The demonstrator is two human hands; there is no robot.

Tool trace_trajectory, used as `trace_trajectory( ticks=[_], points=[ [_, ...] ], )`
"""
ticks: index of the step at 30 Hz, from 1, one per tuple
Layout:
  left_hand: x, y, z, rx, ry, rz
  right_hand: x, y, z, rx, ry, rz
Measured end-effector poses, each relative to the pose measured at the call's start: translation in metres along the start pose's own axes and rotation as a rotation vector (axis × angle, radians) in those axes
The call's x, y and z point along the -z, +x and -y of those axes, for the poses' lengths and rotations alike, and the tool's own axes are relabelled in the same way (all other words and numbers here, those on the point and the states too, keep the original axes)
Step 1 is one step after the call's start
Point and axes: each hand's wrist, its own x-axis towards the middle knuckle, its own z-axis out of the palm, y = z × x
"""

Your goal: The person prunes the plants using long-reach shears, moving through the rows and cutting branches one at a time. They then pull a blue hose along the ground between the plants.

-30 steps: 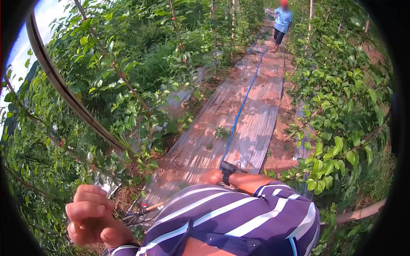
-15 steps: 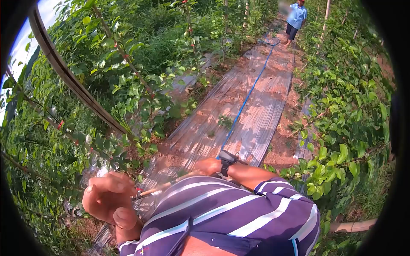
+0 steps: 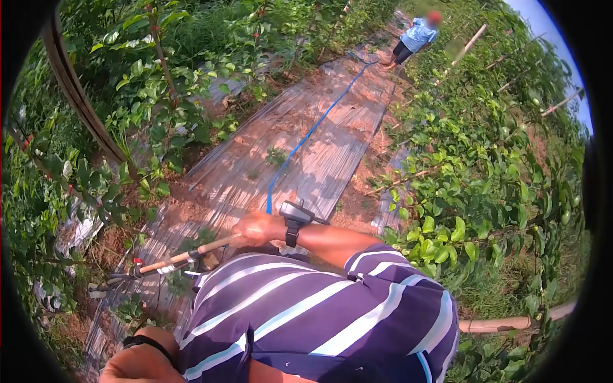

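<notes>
My right hand (image 3: 255,228) is closed around a bamboo stick (image 3: 191,255) held across the front of my striped shirt. Dark fittings with a red piece (image 3: 138,262) sit near the stick's far end. A blue hose (image 3: 300,143) runs up to my right hand from the path; how it joins the stick is hidden. A device (image 3: 295,214) is strapped to my right wrist. At the lower left, my left hand (image 3: 137,370) is bent back toward my body below a black wristband (image 3: 150,345). Its fingers fall outside the view.
Plastic sheeting (image 3: 332,121) with soil on it covers the path. Leafy climbing plants (image 3: 460,191) line both sides. A pole (image 3: 80,96) leans at the left, and a bamboo rail (image 3: 498,325) lies at the right. Farther up the path stands a person in a blue shirt (image 3: 416,35).
My left hand, earlier raised with curled fingers at the left, has dropped down to the lower edge. The view has turned, and more of the bamboo stick shows.
</notes>
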Motion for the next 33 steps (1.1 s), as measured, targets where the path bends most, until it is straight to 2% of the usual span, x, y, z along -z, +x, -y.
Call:
trace_trajectory(
  ticks=[2,5,7,12,18,22,24,28,30,31,32,33],
  points=[
    [0.01,-0.004,-0.007,0.054,0.058,-0.02,-0.008,-0.003,-0.002,0.02,-0.022,-0.041],
    [0.03,-0.003,-0.014,0.176,0.141,0.134,-0.008,-0.005,0.003,-0.015,0.001,-0.016],
    [0.033,0.001,-0.015,0.159,0.131,0.098,-0.007,-0.009,0.01,-0.076,-0.014,0.037],
    [0.033,0.001,-0.011,0.086,0.082,0.01,-0.011,-0.01,0.014,-0.074,-0.021,0.025],
    [0.028,-0.007,-0.025,0.248,0.036,0.08,-0.009,-0.019,0.024,-0.154,0.014,0.023],
    [0.019,-0.007,-0.024,0.265,0.051,0.024,-0.007,-0.02,0.025,-0.181,0.025,0.082],
    [0.013,-0.005,-0.025,0.336,0.053,0.043,-0.012,-0.022,0.018,-0.169,0.007,0.069],
    [0.013,-0.019,-0.02,0.223,0.064,0.094,-0.015,-0.022,0.005,-0.122,0.023,0.088],
    [0.017,-0.041,-0.014,0.499,0.137,0.124,-0.023,-0.022,-0.007,-0.056,-0.021,0.09],
    [0.024,-0.059,0.004,0.497,0.164,0.145,-0.032,-0.02,-0.018,-0.059,-0.009,0.071],
    [0.045,-0.082,0.006,0.678,0.161,0.199,-0.036,-0.014,-0.024,-0.045,0.004,0.067],
    [0.066,-0.1,0.008,0.822,0.347,0.313,-0.034,-0.012,-0.026,-0.048,0.054,0.091]
  ],
)
